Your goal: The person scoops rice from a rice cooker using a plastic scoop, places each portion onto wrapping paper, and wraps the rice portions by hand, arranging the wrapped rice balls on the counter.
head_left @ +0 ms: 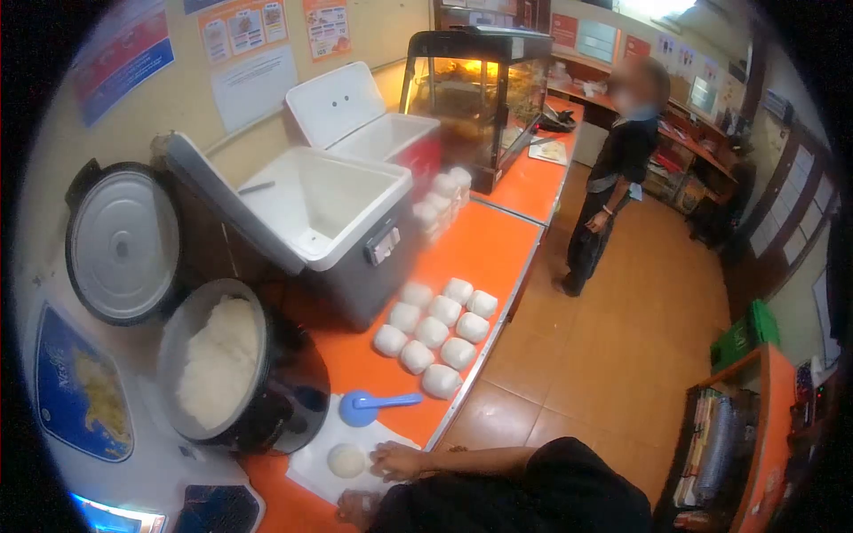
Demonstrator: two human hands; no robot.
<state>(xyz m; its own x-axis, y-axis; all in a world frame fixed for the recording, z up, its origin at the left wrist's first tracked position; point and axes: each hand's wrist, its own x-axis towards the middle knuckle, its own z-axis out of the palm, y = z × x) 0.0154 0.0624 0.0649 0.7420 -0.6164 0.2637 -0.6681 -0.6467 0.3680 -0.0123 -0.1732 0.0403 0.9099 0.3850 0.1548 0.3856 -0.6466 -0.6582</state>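
Observation:
A rounded mound of white rice (346, 460) sits on a sheet of white paper (311, 471) at the bottom of the view. Beside the mound, my right hand (398, 462) lies over the paper with its fingers stretched toward the rice. My left hand (357, 508) is at the paper's near edge, its fingers partly hidden. A blue rice scoop (360, 408) rests on the paper's far part, its handle pointing right. To the left stands a large dark pot (298, 391) filled with white rice (218, 364). Several white wrapped bundles (433, 332) are grouped on the orange counter (484, 244).
An open grey cooler (369, 275) stands behind the pot, with a red-and-white cooler (418, 160) beyond it. White containers (444, 204) stand near a lit glass display case (480, 107). A person (613, 169) stands across the aisle. The pot lid (124, 244) leans upright.

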